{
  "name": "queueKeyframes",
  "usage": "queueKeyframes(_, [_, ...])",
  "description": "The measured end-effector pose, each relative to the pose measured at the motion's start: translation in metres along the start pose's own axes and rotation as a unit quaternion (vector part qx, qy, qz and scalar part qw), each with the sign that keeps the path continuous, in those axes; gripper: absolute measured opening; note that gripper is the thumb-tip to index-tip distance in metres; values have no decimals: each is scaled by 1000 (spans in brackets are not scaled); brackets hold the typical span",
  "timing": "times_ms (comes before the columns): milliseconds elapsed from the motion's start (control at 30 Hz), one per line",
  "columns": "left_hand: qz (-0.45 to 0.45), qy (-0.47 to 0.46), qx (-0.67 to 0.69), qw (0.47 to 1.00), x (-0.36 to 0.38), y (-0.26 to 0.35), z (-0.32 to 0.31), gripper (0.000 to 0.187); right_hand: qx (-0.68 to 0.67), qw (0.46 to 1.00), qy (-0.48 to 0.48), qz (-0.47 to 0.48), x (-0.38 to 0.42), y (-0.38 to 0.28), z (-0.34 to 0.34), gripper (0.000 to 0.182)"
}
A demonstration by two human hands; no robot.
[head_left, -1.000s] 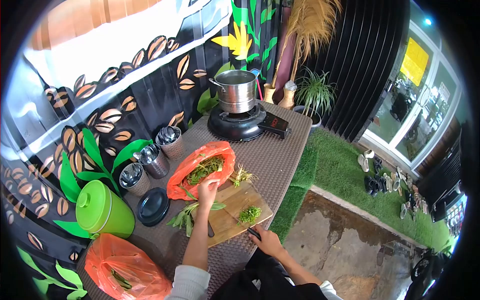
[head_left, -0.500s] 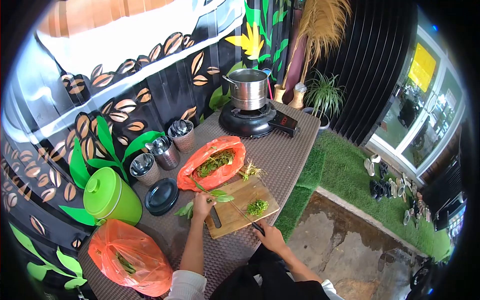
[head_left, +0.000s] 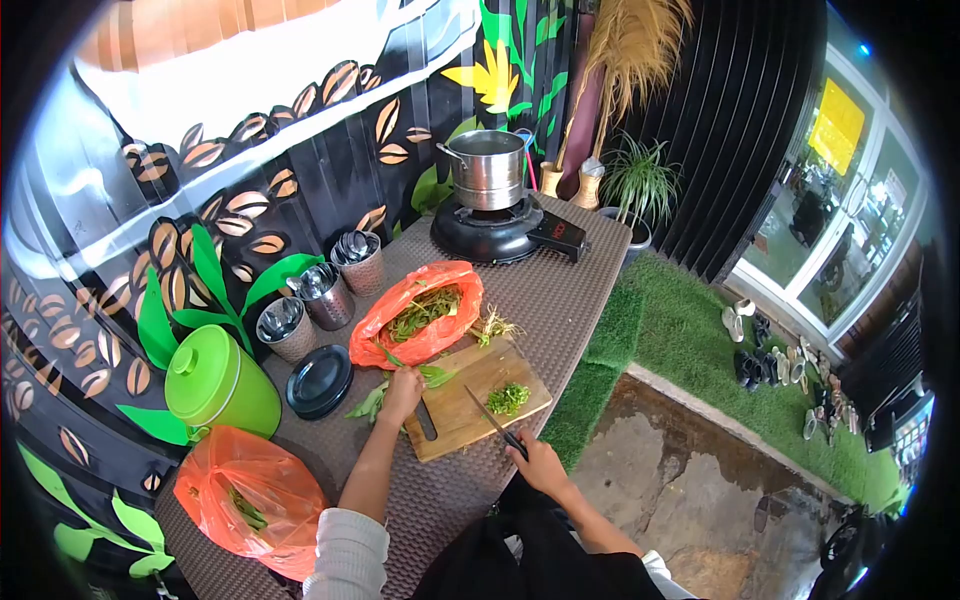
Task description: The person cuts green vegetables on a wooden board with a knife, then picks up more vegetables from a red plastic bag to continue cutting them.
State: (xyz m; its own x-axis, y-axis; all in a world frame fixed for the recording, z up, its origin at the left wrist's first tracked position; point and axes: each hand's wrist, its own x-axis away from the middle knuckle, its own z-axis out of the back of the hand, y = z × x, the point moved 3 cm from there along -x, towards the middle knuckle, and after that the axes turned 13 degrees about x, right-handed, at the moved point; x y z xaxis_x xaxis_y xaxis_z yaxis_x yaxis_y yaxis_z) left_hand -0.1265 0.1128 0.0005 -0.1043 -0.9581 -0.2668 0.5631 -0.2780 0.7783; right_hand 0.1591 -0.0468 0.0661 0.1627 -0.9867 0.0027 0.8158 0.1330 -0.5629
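My left hand (head_left: 402, 392) is closed round a bunch of green leafy stems (head_left: 370, 404) at the left edge of the wooden cutting board (head_left: 470, 390). Leaves stick out on both sides of its fingers. My right hand (head_left: 540, 466) grips the black handle of a knife (head_left: 492, 415), whose blade lies slantwise over the board. Right of the blade sits a small pile of chopped greens (head_left: 508, 399). Beyond the board, an open orange plastic bag (head_left: 455, 325) holds more greens, with pale root ends (head_left: 495, 326) beside it.
A metal pot (head_left: 487, 170) stands on a black portable stove (head_left: 485, 236) at the table's far end. Left are cutlery cups (head_left: 326, 297), black plates (head_left: 320, 382), a green lidded container (head_left: 222, 384) and a second orange bag (head_left: 250, 500).
My left hand has moved slightly up with the stems, toward the open orange bag. The knife has shifted a little away from the chopped pile. The whole view has shifted slightly.
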Motion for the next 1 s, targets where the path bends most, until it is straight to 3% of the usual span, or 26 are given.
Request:
queueKeyframes(100, [-67, 30, -78, 994, 4, -6, -12, 6, -13, 1000, 7, 2, -1, 1, -8, 27])
queueKeyframes(167, [41, 53, -23, 997, 16, 21, -13, 7, -7, 1000, 3, 7, 0, 2, -15, 27])
queueKeyframes(300, [66, 52, 12, 996, 37, 43, -20, 6, 41, 999, 8, -4, -5, 11, -25, 26])
queueKeyframes(367, [233, -42, 177, 955, 46, 50, -28, 14, 58, 998, 13, -18, -10, 18, -25, 27])
queueKeyframes(400, [234, -41, 176, 955, 46, 53, -31, 14, 57, 998, 27, -27, -15, 20, -22, 27])
queueKeyframes(467, [229, -130, 376, 888, 47, 61, -43, 19, 55, 997, 40, -36, -25, 25, -21, 26])
queueKeyframes(500, [230, -129, 375, 889, 46, 68, -41, 19, 54, 997, 39, -35, -28, 24, -21, 26])
queueKeyframes(567, [89, -157, 245, 953, 38, 95, -30, 19, 63, 997, 27, -26, -33, 21, -20, 27])
queueKeyframes(600, [88, -157, 245, 953, 36, 90, -30, 19, 63, 997, 27, -27, -34, 20, -20, 27])
queueKeyframes(667, [-38, -157, 82, 983, 30, 82, -27, 17, 82, 996, 14, -33, -34, 16, -23, 28])
queueKeyframes(700, [-38, -157, 82, 983, 31, 75, -31, 17, 82, 996, 13, -34, -34, 16, -26, 28])
queueKeyframes(767, [-137, -101, 46, 984, 35, 69, -38, 13, 83, 996, -22, -37, -34, 18, -34, 29])
queueKeyframes(1000, [-129, -89, 27, 987, 49, 82, -59, 12, 111, 988, -77, -72, -38, -1, -27, 34])
